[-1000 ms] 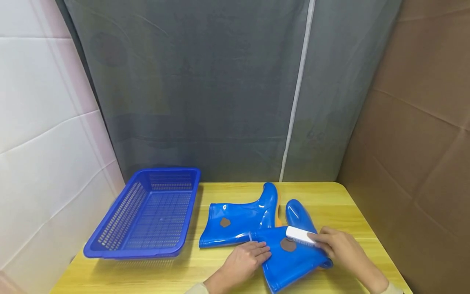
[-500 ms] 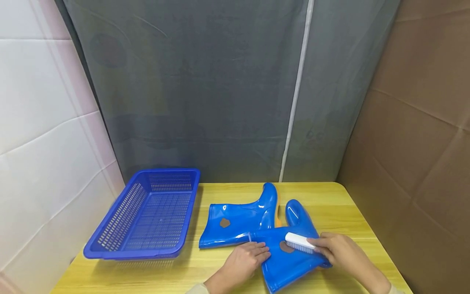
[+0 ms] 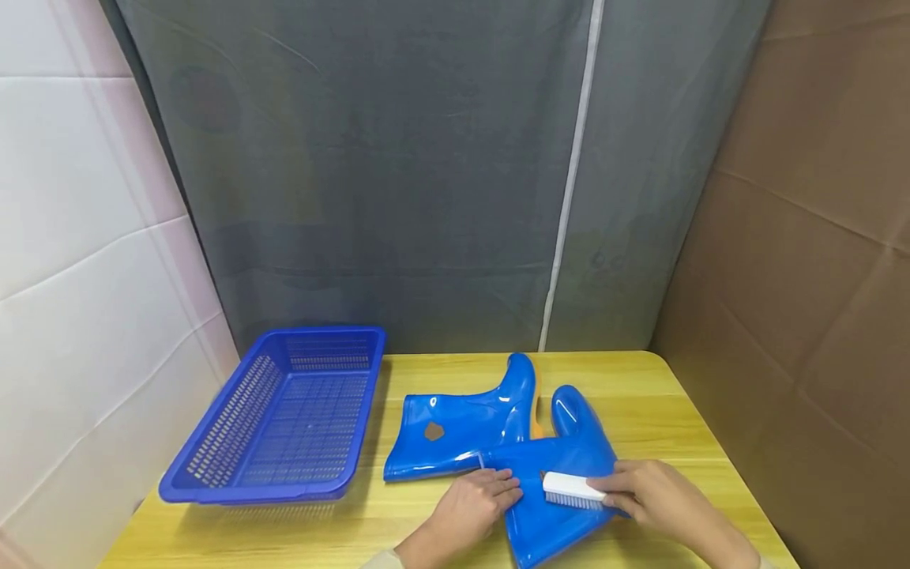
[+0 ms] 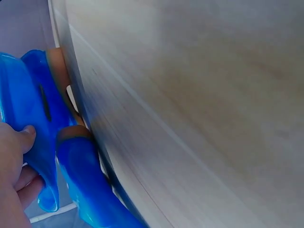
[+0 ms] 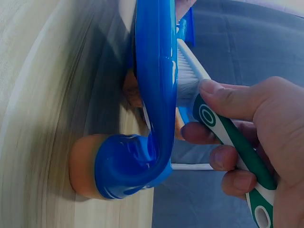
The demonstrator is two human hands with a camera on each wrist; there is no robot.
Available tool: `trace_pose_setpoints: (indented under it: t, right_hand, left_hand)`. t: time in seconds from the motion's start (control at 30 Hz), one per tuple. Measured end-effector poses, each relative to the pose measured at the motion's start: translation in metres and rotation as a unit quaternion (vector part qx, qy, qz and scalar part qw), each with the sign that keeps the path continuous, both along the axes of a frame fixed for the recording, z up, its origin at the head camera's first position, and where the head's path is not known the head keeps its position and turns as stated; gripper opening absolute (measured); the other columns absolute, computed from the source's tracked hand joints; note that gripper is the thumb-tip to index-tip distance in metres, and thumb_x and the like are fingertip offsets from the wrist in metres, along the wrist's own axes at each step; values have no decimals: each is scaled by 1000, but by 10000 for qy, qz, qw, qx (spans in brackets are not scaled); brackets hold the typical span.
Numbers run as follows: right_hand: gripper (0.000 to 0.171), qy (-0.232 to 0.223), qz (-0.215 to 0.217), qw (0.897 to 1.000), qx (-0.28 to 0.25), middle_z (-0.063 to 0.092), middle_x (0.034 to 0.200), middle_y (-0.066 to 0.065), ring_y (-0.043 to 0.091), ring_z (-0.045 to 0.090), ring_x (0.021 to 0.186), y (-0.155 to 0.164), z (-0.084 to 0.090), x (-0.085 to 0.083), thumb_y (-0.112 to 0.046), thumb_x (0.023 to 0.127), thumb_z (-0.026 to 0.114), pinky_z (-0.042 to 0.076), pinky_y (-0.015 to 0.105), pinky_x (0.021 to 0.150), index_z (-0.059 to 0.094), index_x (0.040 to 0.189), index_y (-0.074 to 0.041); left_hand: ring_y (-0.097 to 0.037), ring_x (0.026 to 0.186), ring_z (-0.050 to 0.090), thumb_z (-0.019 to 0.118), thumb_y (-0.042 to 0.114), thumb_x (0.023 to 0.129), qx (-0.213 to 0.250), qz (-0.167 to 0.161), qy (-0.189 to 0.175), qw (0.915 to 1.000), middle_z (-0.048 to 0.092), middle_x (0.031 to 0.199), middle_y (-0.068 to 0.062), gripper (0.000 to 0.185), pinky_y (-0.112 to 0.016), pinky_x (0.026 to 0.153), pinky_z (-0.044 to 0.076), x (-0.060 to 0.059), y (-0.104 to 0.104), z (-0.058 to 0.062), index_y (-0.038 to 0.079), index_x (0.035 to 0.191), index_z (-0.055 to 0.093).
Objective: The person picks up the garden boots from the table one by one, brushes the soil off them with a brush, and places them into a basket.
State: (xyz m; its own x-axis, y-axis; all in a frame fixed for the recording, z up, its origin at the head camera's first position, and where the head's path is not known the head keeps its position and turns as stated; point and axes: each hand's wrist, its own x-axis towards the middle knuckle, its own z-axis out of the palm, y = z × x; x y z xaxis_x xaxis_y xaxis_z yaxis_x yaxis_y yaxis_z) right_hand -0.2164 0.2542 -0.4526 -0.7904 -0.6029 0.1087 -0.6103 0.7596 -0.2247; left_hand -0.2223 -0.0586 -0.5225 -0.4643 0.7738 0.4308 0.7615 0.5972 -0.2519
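White fabric [image 3: 85, 197] makes the wall at the far left, well apart from both hands. Left of the left hand, beyond its reach, a blue slotted plastic basket [image 3: 306, 431] sits on a yellow wood-grain table [image 3: 678, 431]. Just beyond the left hand lies the far boot [image 3: 462, 435], glossy blue, on its side, with an orange sole [image 3: 536, 412] and a brown patch [image 3: 434, 431] on its shaft. The left hand [image 3: 472, 506] holds the near boot [image 3: 536, 525], also blue, by the top edge of its shaft. This boot lies on its side between the two hands, toe pointing away from the person. Right of the left hand's grip, a brush [image 3: 574, 485] lies across the shaft, pale bristles against the blue surface. The right hand [image 3: 657, 498] holds it, thumb and curled fingers round its green-and-white handle [image 5: 237, 142]. Right of that grip, well apart, hangs brown fabric [image 3: 803, 276].
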Motion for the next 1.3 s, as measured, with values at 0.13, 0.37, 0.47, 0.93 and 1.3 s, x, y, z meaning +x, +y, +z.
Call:
trace_pose_setpoints:
  t: [0.13, 0.37, 0.47, 0.93, 1.3]
  right_hand:
    - [30, 306, -305, 9989, -162, 68, 90, -17, -8, 47, 71, 3, -1, 1, -25, 89, 71, 45, 16, 61, 72, 118, -34]
    - [37, 1233, -689, 9890, -441, 62, 89, -17, -8, 45, 70, 7, -2, -6, -17, 87, 74, 47, 14, 59, 69, 121, -32]
    - [39, 1251, -666, 9898, -131, 65, 91, -16, -5, 50, 73, 4, -3, -9, -20, 87, 75, 52, 17, 63, 69, 122, -35]
    - [33, 429, -102, 9988, 230, 59, 84, -19, -7, 43, 71, -4, -13, -11, -24, 90, 71, 42, 12, 61, 71, 122, -33]
    - [32, 495, 110, 9987, 110, 50, 76, -23, -9, 37, 64, 20, 1, -6, -18, 86, 74, 37, 12, 55, 74, 115, -33]
  left_hand:
    - [-6, 113, 68, 75, 21, 88, -56, -10, -9, 10000, 74, 117, 8, 27, -23, 97, 56, 0, 0, 0, 23, 114, 74]
    - [-6, 116, 67, 74, 23, 89, -125, 51, -204, 9997, 73, 120, 9, 29, -24, 98, 55, 2, 0, 1, 23, 117, 73]
    - [-6, 116, 67, 73, 22, 89, -140, 62, -221, 9996, 73, 120, 9, 29, -24, 99, 55, 2, 0, 2, 23, 118, 73]
    - [-6, 114, 68, 75, 22, 88, -171, 54, -481, 9987, 73, 120, 8, 31, -23, 97, 56, 5, 0, 3, 23, 119, 72]
    - [-4, 116, 66, 71, 24, 91, -258, 12, -536, 9982, 73, 120, 10, 30, -22, 99, 54, 6, -1, 0, 24, 121, 71]
